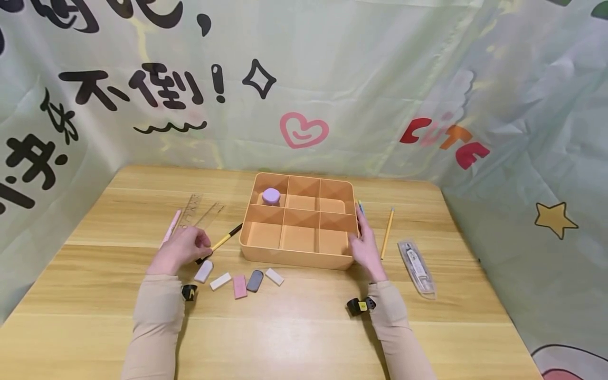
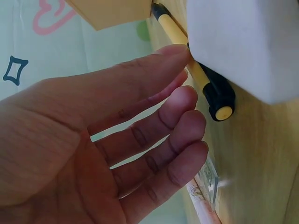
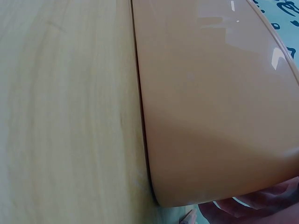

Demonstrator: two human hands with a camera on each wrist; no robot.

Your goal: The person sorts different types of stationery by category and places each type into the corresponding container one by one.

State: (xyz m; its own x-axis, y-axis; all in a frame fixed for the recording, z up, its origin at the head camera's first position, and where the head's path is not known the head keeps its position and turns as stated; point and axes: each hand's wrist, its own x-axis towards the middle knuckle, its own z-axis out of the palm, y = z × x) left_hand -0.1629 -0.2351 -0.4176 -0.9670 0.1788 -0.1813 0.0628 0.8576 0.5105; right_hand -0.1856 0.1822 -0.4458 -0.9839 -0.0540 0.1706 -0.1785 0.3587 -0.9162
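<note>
My left hand point(image 1: 182, 248) is at a black-and-yellow pen point(image 1: 221, 241) lying on the table. In the left wrist view the thumb tip overlaps the pen's barrel, the index fingertip is right beside it, and the other fingers are loosely bent. A white eraser point(image 2: 243, 46) looms large in front of the pen there. My right hand point(image 1: 364, 245) holds the right side of an orange six-compartment organizer box point(image 1: 290, 255), thumb at the front right rim and fingers along the outer wall. A purple round-topped thing point(image 1: 271, 197) is in the box's back left compartment.
In front of the box lie several erasers, among them a pink one point(image 1: 239, 287) and a grey one point(image 1: 255, 281). A clear ruler point(image 1: 191, 208) and a pink pen point(image 1: 171, 227) are at left. Rightward are a yellow pencil point(image 1: 388, 232) and a packaged correction tape point(image 1: 417, 268).
</note>
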